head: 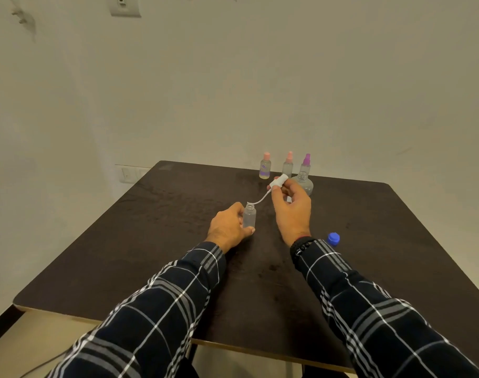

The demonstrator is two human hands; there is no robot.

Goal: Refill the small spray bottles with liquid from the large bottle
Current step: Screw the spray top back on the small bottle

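My left hand (227,227) grips a small clear bottle (250,216) standing upright on the dark table (151,241), its neck uncapped. My right hand (290,208) pinches a white spray head (278,181) above and to the right of that bottle. The head's thin dip tube (260,199) curves down, and its tip sits at the bottle's mouth. Behind my right hand stands a round clear bottle (305,182), partly hidden, with an uncapped threaded neck. A blue cap (333,238) lies on the table right of my right wrist.
Three small bottles stand in a row near the table's far edge: a pink-capped one with purple liquid (265,166), a pink spray bottle (288,163) and a purple spray bottle (306,162). A wall rises just beyond the table.
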